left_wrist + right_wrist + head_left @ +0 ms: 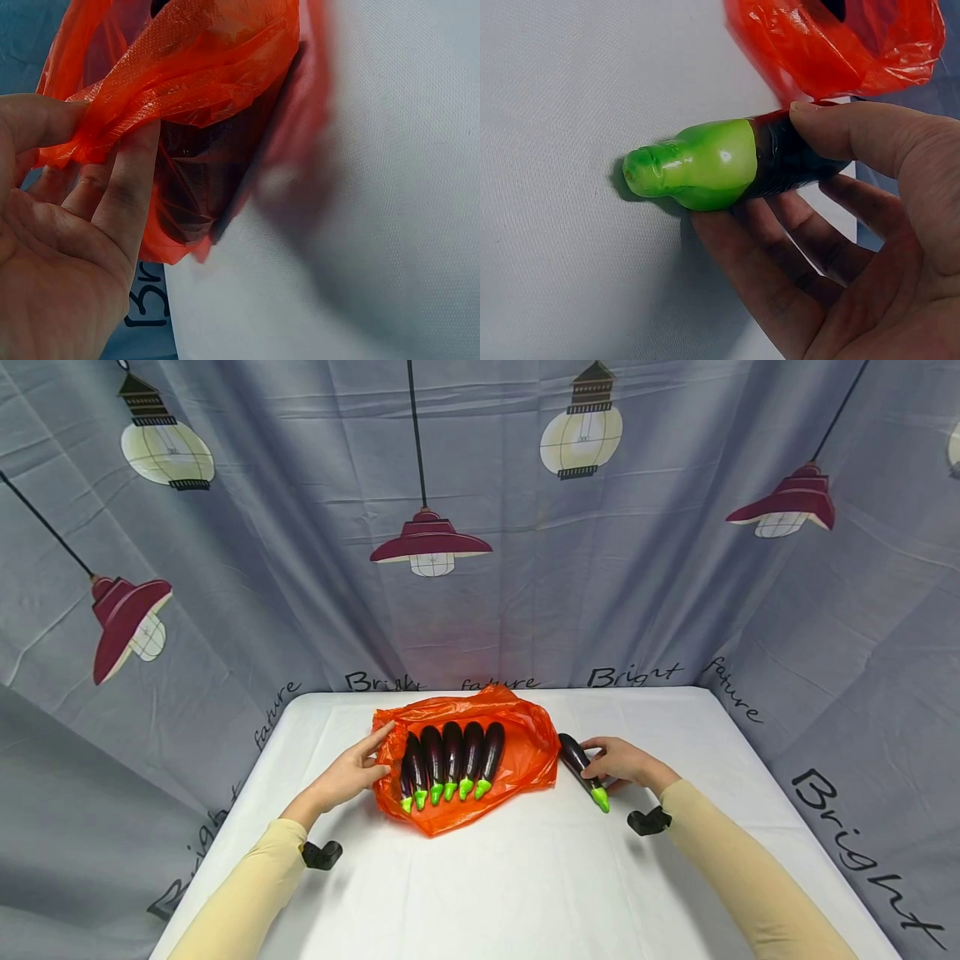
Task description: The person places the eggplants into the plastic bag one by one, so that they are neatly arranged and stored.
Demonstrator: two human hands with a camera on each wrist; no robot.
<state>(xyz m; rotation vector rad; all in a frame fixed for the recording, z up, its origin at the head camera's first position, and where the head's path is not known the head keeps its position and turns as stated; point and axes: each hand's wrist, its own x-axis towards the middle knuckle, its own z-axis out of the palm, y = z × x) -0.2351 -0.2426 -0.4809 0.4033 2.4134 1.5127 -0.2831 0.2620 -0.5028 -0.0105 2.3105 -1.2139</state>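
An orange plastic bag (522, 752) lies spread on the white table, with several dark purple eggplants (452, 752) in a row on it, green stem ends toward the near side. My left hand (351, 777) pinches the bag's left edge between thumb and fingers; in the left wrist view the film (217, 67) bunches there. To the right of the bag, my right hand (624, 763) holds a single eggplant (572, 752), its green cap (712, 161) pointing toward the near side. The thumb lies on one side of it and the fingers on the other.
The white table (480, 893) extends in front of the bag and to both sides. Behind it hangs a grey-blue curtain (480, 627) printed with lamps and lettering. A black wrist mount (322, 855) sits on each forearm.
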